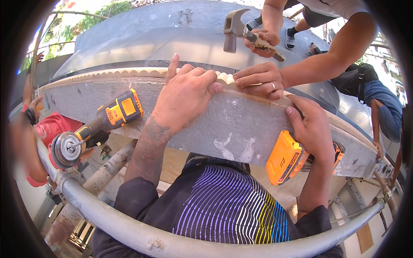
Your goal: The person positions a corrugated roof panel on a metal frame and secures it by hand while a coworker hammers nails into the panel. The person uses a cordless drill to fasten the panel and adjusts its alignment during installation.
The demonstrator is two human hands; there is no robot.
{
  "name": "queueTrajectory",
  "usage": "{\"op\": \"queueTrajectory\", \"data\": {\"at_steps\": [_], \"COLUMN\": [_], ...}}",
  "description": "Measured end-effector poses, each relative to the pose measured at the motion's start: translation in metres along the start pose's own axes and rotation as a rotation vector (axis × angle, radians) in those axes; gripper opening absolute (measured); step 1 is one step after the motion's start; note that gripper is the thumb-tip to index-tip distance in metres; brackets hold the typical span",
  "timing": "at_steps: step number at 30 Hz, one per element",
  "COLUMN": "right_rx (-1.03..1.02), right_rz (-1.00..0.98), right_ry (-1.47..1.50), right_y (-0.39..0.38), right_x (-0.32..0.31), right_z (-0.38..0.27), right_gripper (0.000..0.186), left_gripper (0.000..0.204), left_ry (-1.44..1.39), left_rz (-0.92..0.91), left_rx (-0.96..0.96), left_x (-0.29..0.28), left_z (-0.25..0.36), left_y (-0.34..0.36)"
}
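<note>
- Left hand [185,96]: index sticking up, other fingers half-curled over the scalloped trim [226,78] along the grey board's [215,122] top edge; can't tell how tight.
- Right hand [312,129]: thumb slightly apart at that edge, grip unclear.
- Far right, co-worker's hand [262,43] grips a hammer [234,32].

A pale wooden moulding strip [226,78] with a row of rounded scallops lies lengthwise along the top edge of a long grey beam [206,116]; the beam's near face is scuffed with whitish smears; a yellow-orange and black cordless tool [285,157] shows tilted before the beam's right part, partly hidden.
</note>
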State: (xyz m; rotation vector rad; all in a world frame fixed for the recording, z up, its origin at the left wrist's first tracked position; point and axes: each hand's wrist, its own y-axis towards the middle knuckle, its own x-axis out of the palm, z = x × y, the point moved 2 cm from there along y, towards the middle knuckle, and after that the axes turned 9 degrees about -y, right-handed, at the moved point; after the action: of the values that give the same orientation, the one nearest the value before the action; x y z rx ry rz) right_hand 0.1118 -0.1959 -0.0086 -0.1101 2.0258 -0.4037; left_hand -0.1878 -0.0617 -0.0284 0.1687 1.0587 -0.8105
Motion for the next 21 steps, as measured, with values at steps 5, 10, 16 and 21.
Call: {"op": "queueTrajectory", "data": {"at_steps": [5,10,16,21], "right_rx": [-0.018,-0.015,-0.028,-0.032], "right_rz": [0.015,-0.005,0.005,0.023], "right_ry": [0.013,0.025,0.013,0.009], "right_y": [-0.0001,0.0020,0.0011,0.0007], "right_x": [0.0022,-0.0019,-0.0018,0.0013], "right_z": [0.0030,-0.0031,-0.0016,0.0012], "right_gripper": [0.034,0.035,0.036,0.036], "left_gripper": [0.033,0.032,0.032,0.033], "left_ry": [0.008,0.026,0.021,0.018], "left_rz": [-0.002,-0.003,0.000,-0.003], "left_rx": [-0.013,-0.024,-0.017,-0.010], "left_x": [-0.0020,-0.0019,-0.0021,-0.0027], "left_z": [0.0029,0.0030,0.0034,0.0028], "left_y": [-0.0026,-0.0041,-0.0048,-0.0043]}}
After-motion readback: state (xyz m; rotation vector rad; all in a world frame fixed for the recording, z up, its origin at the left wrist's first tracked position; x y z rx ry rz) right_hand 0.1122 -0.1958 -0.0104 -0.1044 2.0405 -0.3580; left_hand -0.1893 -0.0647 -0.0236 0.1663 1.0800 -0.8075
